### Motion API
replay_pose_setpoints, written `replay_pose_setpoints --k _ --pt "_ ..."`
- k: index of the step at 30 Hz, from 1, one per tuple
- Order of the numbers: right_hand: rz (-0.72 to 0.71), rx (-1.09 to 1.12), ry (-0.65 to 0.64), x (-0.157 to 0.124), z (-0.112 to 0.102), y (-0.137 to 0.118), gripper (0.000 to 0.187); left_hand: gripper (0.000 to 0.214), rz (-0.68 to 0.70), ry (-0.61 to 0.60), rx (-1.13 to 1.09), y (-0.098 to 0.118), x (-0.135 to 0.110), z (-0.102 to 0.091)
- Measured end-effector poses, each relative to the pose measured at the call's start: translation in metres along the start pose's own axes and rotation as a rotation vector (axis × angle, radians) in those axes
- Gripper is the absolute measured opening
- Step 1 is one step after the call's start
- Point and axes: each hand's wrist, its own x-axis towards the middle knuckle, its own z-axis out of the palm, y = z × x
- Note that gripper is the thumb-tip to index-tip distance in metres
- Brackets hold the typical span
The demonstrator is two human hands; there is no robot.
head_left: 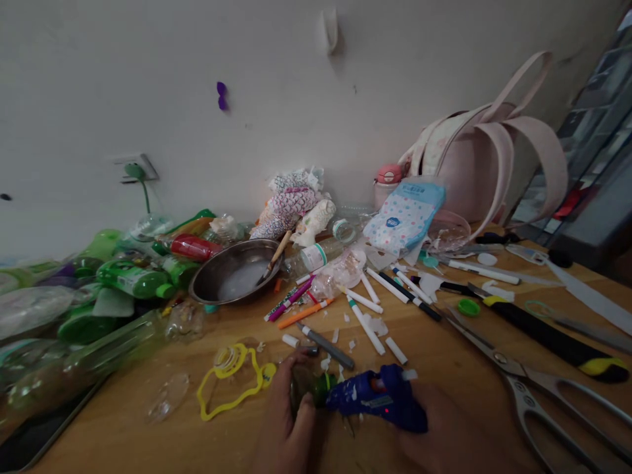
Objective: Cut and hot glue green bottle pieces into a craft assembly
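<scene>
My left hand point(288, 421) is closed around a green translucent plastic bottle piece point(312, 384), low in the middle of the view. My right hand point(439, 424) grips a blue hot glue gun point(368, 397), with a small red light on its side and a pale glue stick end at its back. The gun's front end points left and meets the green piece or lies just before it; I cannot tell which. Left of my left hand lies a yellow plastic handle ring point(231, 411). A grey marker point(328, 347) rests just beyond both hands.
Green bottles point(131, 280) crowd the left side. A metal bowl point(207, 289) holding a brush stands behind. Markers point(365, 326) and scraps lie scattered mid-table. To the right are large scissors point(513, 372) and a black-yellow cutter point(540, 329). A pink backpack point(464, 164) leans at the wall.
</scene>
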Motion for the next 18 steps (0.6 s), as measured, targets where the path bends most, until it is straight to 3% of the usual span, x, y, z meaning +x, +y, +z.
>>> replay_pose_setpoints --k 4,7,18 --pt "0.017 -0.077 0.087 -0.001 -0.001 0.0 0.016 0.041 0.007 -0.005 -0.022 -0.001 0.001 -0.002" --pt "0.024 -0.031 0.134 0.0 0.001 0.002 0.02 0.042 0.006 -0.03 -0.024 -0.001 0.001 -0.004" --pt "-0.009 -0.023 0.086 0.004 0.004 0.011 0.018 0.042 0.004 -0.047 -0.028 0.002 0.001 -0.004"
